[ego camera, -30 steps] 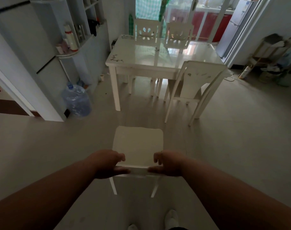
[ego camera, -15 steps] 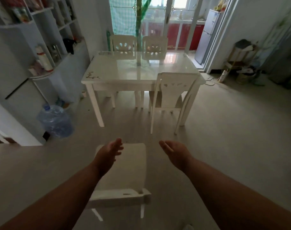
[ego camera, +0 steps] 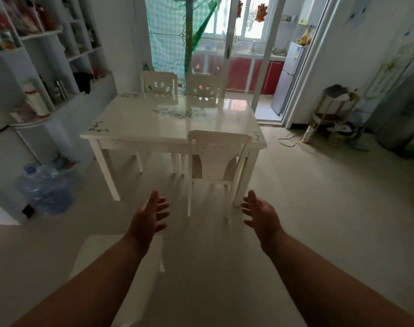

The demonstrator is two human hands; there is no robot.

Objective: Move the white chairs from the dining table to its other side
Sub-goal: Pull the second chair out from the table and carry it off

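A white dining table (ego camera: 135,123) with a glossy top stands ahead of me. One white chair (ego camera: 216,147) is tucked in at its near right side, back toward me. Two more white chairs (ego camera: 160,83) (ego camera: 204,89) stand at the far side. Another white chair (ego camera: 97,256) sits on the floor just below me, mostly hidden under my left forearm. My left hand (ego camera: 149,215) and my right hand (ego camera: 260,214) are both open, held out in the air, palms facing each other, short of the near chair and holding nothing.
White shelving (ego camera: 48,74) with bottles lines the left wall, and a blue water jug (ego camera: 46,187) stands at its foot. A glass sliding door (ego camera: 227,43) leads to a kitchen behind the table. A small stand (ego camera: 333,109) and clutter occupy the right side.
Both hands let go of the chair's backrest and rose forward, open. The view lifted, so the released chair slid to the bottom left and the table came nearer.
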